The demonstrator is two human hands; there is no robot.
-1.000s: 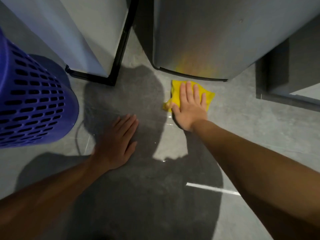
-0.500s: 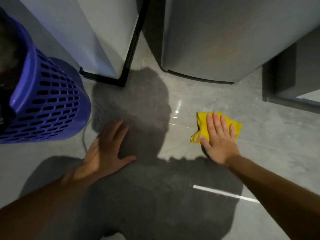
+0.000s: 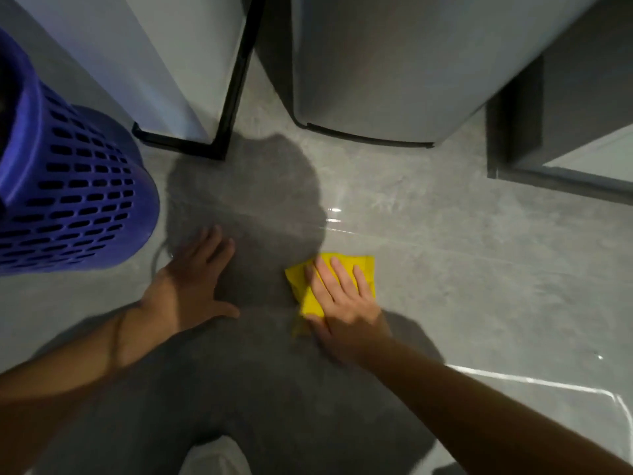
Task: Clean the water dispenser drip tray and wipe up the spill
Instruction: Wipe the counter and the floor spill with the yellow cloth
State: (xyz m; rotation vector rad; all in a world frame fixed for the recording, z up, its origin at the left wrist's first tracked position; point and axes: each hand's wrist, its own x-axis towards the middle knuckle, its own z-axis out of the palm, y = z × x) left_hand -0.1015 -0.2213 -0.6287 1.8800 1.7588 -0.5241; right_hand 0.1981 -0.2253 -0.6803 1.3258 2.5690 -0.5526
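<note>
A yellow cloth (image 3: 363,267) lies flat on the grey tiled floor (image 3: 479,269), and my right hand (image 3: 342,296) presses down on it with fingers spread. My left hand (image 3: 191,286) rests flat on the floor to the left, fingers apart, holding nothing. A wet glint (image 3: 334,216) shows on the tile just beyond the cloth. The grey base of the water dispenser (image 3: 376,80) stands at the top centre; its drip tray is out of view.
A blue perforated plastic basket (image 3: 68,190) stands at the left. A white cabinet with a black frame (image 3: 226,97) sits beside the dispenser. A dark-framed unit (image 3: 534,138) is at the right. My shadow covers the floor between my arms.
My right hand has dragged the yellow cloth from the dispenser's base back toward me, first rightward, then left. My left hand stayed planted on the floor.
</note>
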